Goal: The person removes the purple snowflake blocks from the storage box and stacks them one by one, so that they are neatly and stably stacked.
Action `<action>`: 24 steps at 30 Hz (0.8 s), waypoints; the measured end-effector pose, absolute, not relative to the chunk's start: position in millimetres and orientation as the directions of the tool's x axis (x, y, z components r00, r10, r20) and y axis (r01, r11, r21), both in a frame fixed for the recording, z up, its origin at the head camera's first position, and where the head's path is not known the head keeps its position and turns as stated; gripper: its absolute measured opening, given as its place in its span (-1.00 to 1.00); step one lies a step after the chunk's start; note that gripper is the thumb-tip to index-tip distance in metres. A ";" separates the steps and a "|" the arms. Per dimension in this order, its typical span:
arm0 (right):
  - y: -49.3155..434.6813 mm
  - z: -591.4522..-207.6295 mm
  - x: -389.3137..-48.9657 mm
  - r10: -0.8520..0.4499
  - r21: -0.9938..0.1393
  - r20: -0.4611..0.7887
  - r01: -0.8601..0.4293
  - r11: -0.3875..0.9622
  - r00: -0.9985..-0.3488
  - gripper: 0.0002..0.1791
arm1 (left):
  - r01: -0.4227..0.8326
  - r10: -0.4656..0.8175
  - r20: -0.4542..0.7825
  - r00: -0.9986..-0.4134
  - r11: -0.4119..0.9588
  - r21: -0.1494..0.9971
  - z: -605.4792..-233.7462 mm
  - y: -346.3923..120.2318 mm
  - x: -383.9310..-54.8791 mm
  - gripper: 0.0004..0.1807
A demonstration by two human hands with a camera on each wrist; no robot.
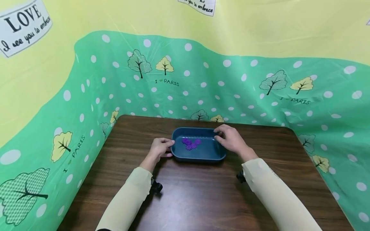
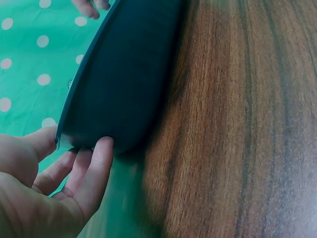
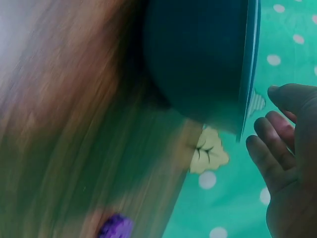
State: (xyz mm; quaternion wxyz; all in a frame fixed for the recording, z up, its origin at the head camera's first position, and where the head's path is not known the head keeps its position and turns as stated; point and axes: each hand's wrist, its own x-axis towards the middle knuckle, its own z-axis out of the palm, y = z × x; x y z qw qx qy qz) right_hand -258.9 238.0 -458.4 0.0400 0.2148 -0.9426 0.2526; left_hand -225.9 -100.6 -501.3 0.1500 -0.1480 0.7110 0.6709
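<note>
A dark blue rectangular tray [image 1: 199, 159] with rounded corners is at the far part of the table. Several small purple pieces with scalloped edges [image 1: 190, 144] lie inside, left of its middle. My left hand [image 1: 160, 148] grips the tray's left end, thumb at the rim and fingers against the outer wall, as the left wrist view shows. At the other end is my right hand [image 1: 230, 138]; in the right wrist view its loosely bent fingers [image 3: 270, 144] stand apart from the tray wall [image 3: 198, 64]. A purple thing [image 3: 116, 226] shows partly at that view's bottom edge.
The dark wood-grain table [image 1: 199, 195] extends in front of the tray and to both sides. Behind and beside it hangs a green and yellow printed cloth [image 1: 185, 64]. Each forearm has a light sleeve and a small black wrist camera [image 1: 156, 186].
</note>
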 end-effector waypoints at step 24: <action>170.0 -496.4 -267.7 -0.469 -0.432 0.021 -0.431 0.792 -0.883 -0.72 | -0.399 -0.017 -0.399 -0.917 0.070 0.914 -502.8 -99.6 -226.0 -0.67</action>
